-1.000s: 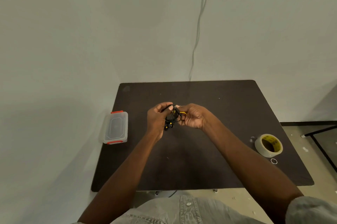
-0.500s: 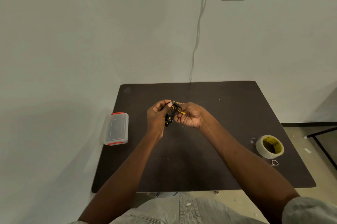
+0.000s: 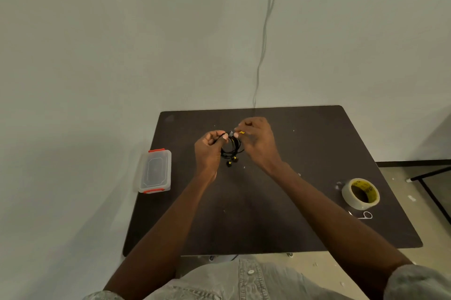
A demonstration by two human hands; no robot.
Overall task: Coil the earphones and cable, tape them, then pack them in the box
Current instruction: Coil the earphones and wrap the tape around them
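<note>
Both hands, left hand (image 3: 210,150) and right hand (image 3: 258,139), pinch earphones (image 3: 231,149) coil at frame centre. Coiling nearly done; tape roll (image 3: 360,193) untouched, box (image 3: 155,170) lidded at left.

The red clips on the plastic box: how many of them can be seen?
2. One red clip sits on the far short end of the closed clear plastic box at the table's left edge; the other red clip sits on its near end. None appears hidden.
</note>
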